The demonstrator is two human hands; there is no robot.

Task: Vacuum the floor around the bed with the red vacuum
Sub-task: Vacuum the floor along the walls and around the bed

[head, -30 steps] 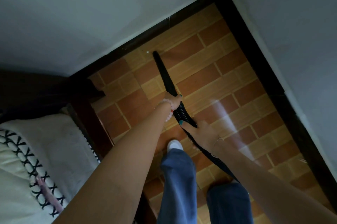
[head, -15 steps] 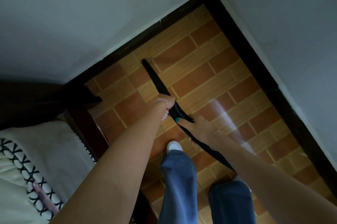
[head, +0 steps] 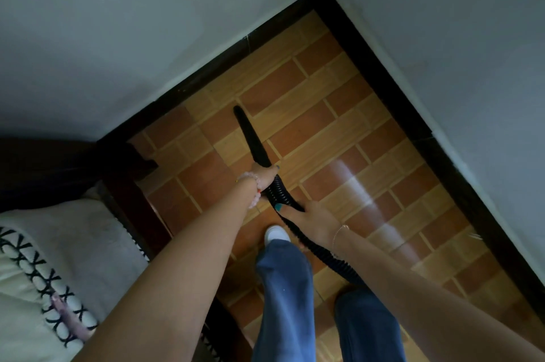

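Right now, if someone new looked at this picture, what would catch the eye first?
First, the black vacuum nozzle stretching across the brick-pattern tiled floor at centre, gripped by the left hand, with the right hand on the ribbed hose behind it. At lower left lies the bed, its pale cover trimmed in black crosses.

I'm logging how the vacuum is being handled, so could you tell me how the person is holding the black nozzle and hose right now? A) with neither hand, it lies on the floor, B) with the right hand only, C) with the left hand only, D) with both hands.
D: the left hand grips where the nozzle meets the ribbed hose, and the right hand holds the hose just behind it.
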